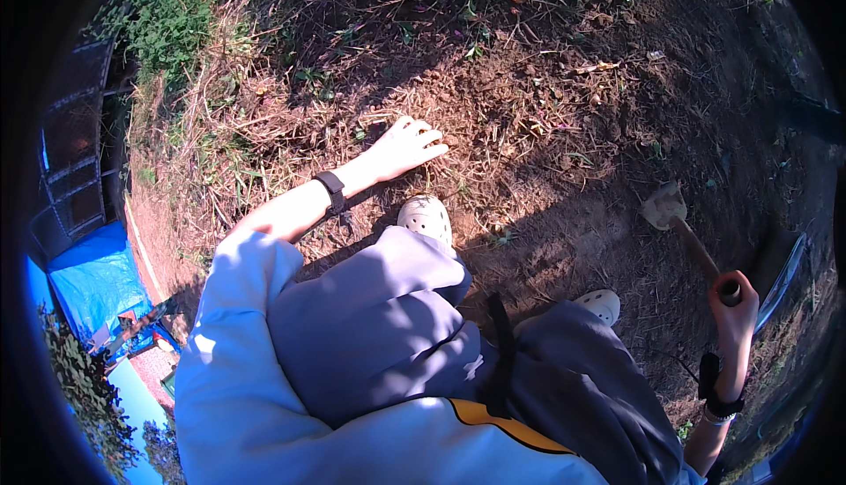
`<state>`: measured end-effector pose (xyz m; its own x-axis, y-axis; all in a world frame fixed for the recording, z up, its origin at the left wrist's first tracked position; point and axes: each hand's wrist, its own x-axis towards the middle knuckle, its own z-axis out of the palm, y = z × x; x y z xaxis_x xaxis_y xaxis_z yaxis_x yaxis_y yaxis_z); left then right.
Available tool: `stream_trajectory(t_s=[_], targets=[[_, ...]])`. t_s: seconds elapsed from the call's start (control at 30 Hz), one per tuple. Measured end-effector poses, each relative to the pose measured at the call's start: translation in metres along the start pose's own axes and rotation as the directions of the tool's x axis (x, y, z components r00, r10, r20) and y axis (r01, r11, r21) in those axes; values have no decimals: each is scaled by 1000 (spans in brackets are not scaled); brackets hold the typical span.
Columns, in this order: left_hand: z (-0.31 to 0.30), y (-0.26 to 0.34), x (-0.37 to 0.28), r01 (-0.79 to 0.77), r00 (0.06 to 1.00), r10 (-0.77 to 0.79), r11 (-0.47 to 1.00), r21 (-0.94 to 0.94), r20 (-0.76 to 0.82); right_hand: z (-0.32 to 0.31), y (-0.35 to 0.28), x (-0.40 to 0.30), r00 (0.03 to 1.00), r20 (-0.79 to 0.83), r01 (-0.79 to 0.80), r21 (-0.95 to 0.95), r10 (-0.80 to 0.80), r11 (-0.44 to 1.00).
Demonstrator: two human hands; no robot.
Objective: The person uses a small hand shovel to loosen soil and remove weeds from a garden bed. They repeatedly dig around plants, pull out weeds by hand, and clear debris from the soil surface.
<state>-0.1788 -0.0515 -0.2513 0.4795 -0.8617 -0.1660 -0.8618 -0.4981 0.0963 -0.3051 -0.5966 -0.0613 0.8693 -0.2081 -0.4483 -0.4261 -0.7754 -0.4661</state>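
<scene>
My left hand (410, 148) reaches down to sunlit soil covered with dry grass and stems (264, 128). Its fingers are spread and bent at the ground, and whether anything lies under them is hidden. On the right, my right hand (733, 300) is closed around the wooden handle (697, 247) of a short digging tool. The tool's dirt-covered metal blade (664, 206) points away from me, over shaded soil. Both wrists wear dark bands.
My pale clogs (425, 217) stand on the soil below the left hand and near the tool. Green plants (165, 29) grow at the upper left. A blue tarp (102, 280) and a framed mesh structure (73, 148) are at the far left. A rounded, clear-rimmed object (783, 280) lies beside my right hand.
</scene>
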Motion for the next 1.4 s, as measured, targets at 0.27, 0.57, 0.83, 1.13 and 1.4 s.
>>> stream_trajectory(t_s=[0.27,0.57,0.83,1.13,1.4], targets=[[-94,-77,-88,445,895,-436,890,99,-101,-12,11,16,999,29,40,24,-40,999],[-213,-171,-269,879,478,-763,418,232,-435,-30,-6,33,991,89,-113,178,98,978],[-172,-202,-364,988,119,-987,107,-110,107,-45,-42,47,979,55,-204,248,197,947],[-245,-168,-219,835,499,-866,468,-291,40,-78,-120,53,978,-207,74,212,-29,975],[-241,-133,-125,745,626,-759,513,-427,179,12,-162,193,973,-194,196,430,-122,881]])
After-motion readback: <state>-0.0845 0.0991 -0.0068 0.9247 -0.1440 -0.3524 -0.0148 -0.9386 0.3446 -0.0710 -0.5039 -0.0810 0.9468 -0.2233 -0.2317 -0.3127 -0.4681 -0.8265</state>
